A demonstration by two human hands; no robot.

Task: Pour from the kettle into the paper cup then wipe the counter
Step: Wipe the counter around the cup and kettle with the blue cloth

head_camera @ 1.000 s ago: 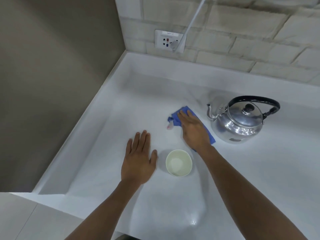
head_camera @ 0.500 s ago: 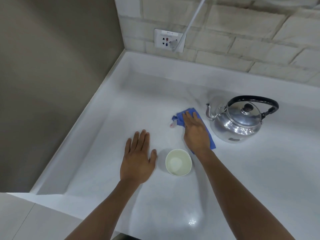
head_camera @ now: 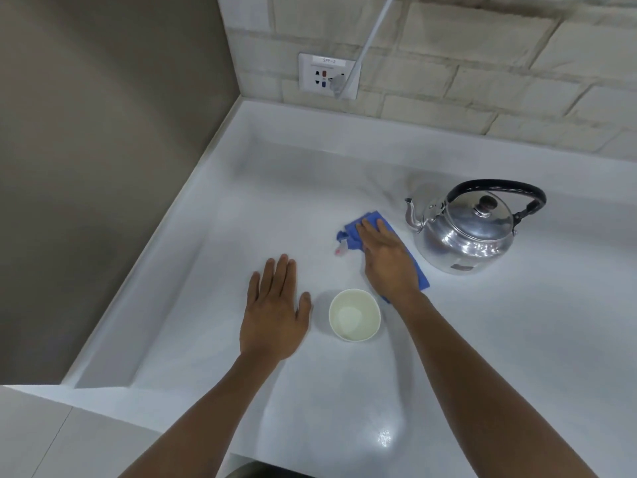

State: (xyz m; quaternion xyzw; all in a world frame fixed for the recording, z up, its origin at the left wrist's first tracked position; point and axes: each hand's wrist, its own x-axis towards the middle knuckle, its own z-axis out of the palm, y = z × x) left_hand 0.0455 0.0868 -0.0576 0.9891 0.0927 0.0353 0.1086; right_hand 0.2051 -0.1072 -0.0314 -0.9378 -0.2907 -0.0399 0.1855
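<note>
Right hand [head_camera: 386, 260] flat, fingers spread, pressing blue cloth [head_camera: 418, 276] on counter [head_camera: 517, 339] btwn kettle [head_camera: 468, 232] & paper cup [head_camera: 354, 314]. Cloth's soft, prob bunches; press w/ whole palm. Left hand [head_camera: 274, 313] flat, open.

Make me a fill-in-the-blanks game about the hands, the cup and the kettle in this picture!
1. The right hand presses flat on a ____ cloth.
2. The paper cup stands between the two ____.
3. The kettle has a black ____ arching over its lid.
4. The left hand lies flat on the white ____.

Missing words: blue; hands; handle; counter
</note>
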